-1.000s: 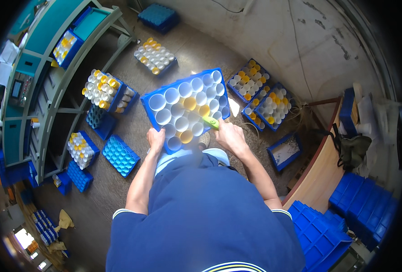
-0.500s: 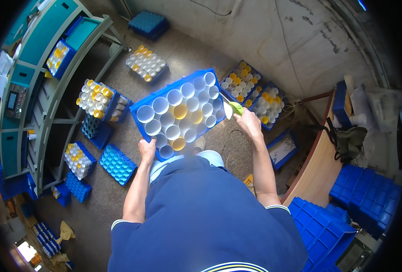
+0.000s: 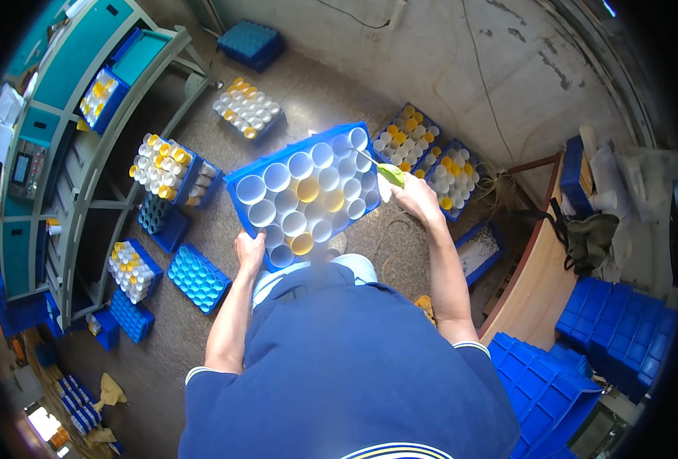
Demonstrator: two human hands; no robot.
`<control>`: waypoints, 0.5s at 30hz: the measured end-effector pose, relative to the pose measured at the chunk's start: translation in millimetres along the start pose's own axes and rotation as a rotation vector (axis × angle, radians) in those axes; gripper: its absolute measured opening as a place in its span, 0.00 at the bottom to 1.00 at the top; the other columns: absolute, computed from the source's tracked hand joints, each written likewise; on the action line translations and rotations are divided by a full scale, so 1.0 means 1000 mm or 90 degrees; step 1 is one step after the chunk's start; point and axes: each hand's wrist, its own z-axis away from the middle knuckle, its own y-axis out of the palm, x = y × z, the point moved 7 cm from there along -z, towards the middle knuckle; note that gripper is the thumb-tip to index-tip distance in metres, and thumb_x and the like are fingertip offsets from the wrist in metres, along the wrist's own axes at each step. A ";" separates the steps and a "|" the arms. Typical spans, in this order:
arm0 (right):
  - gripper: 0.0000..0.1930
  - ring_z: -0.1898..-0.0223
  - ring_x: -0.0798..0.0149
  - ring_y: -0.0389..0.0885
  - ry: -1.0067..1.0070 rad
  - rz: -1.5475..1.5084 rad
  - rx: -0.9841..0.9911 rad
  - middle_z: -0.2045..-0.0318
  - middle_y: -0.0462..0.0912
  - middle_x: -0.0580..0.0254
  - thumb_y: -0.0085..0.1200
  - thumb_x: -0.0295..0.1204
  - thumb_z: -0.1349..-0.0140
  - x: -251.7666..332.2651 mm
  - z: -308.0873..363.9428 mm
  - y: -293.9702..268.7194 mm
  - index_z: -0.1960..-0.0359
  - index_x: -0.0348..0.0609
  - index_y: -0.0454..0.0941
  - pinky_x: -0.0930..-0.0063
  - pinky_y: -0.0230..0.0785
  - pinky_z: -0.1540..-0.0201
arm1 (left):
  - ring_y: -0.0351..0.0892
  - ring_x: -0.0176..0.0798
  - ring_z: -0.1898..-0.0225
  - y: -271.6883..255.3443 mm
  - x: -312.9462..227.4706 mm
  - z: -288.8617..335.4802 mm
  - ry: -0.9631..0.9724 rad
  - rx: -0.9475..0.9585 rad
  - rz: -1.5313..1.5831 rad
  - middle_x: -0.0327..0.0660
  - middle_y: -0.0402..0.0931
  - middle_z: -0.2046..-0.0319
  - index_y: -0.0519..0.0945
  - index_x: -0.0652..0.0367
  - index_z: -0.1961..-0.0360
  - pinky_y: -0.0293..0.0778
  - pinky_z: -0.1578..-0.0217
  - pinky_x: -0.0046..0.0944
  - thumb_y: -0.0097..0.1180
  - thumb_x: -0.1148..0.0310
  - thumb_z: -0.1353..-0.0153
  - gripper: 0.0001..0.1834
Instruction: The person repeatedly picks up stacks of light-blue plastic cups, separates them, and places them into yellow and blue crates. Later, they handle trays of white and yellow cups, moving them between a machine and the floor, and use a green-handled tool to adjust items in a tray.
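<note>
A blue crate (image 3: 240,216) is held up in front of me at a tilt, packed with rows of hollow tubes, mostly white (image 3: 277,177) with a few yellow (image 3: 307,190). My left hand (image 3: 250,248) is closed on its near left edge. In my right hand (image 3: 417,197), by the crate's right side, is a green-handled tool (image 3: 391,174); its thin metal tip points into the tubes at the far right corner. A white piece shows beside the handle, and I cannot make out whether it belongs to the tool.
Tube-filled crates (image 3: 248,111) stand on the floor ahead, to the left and by the wall (image 3: 406,138). A teal machine (image 3: 56,80) runs along the left. At right are a wooden table (image 3: 534,287), a dark bag (image 3: 590,241) and stacked blue crates (image 3: 541,394).
The crate has shifted slightly to the right. My right hand has moved slightly left and down, and the tool's tip now reaches over the tubes at the far right corner.
</note>
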 end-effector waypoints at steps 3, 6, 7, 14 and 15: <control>0.23 0.52 0.47 0.81 -0.060 -0.070 0.048 0.57 0.84 0.44 0.51 0.44 0.38 0.016 0.007 0.007 0.50 0.37 0.76 0.55 0.71 0.49 | 0.84 0.58 0.61 0.003 0.004 -0.001 -0.032 0.017 -0.050 0.58 0.83 0.66 0.81 0.65 0.57 0.76 0.58 0.49 0.60 0.64 0.49 0.19; 0.22 0.52 0.47 0.80 -0.097 -0.051 0.050 0.55 0.81 0.45 0.50 0.43 0.39 0.031 0.015 0.013 0.47 0.44 0.77 0.54 0.71 0.48 | 0.83 0.60 0.61 0.004 0.003 -0.002 -0.014 -0.012 -0.040 0.58 0.82 0.66 0.80 0.64 0.55 0.77 0.58 0.51 0.60 0.65 0.49 0.20; 0.22 0.51 0.47 0.80 -0.115 -0.042 0.037 0.55 0.81 0.45 0.50 0.42 0.39 0.037 0.018 0.014 0.46 0.45 0.77 0.54 0.71 0.48 | 0.83 0.60 0.61 0.005 0.003 -0.002 -0.007 -0.020 -0.045 0.58 0.82 0.66 0.80 0.63 0.54 0.77 0.57 0.51 0.61 0.65 0.49 0.21; 0.20 0.59 0.43 0.82 -0.237 0.034 0.024 0.62 0.84 0.42 0.53 0.40 0.39 0.081 0.037 0.037 0.51 0.40 0.74 0.51 0.71 0.51 | 0.81 0.64 0.57 0.017 -0.001 0.001 -0.015 -0.001 -0.080 0.61 0.81 0.62 0.71 0.60 0.43 0.75 0.54 0.55 0.57 0.66 0.48 0.29; 0.18 0.61 0.43 0.83 -0.267 0.045 0.015 0.66 0.83 0.42 0.52 0.38 0.39 0.091 0.041 0.040 0.53 0.39 0.74 0.52 0.73 0.54 | 0.81 0.64 0.57 0.017 -0.004 0.003 -0.014 -0.005 -0.090 0.61 0.81 0.62 0.71 0.62 0.43 0.75 0.54 0.55 0.57 0.66 0.48 0.29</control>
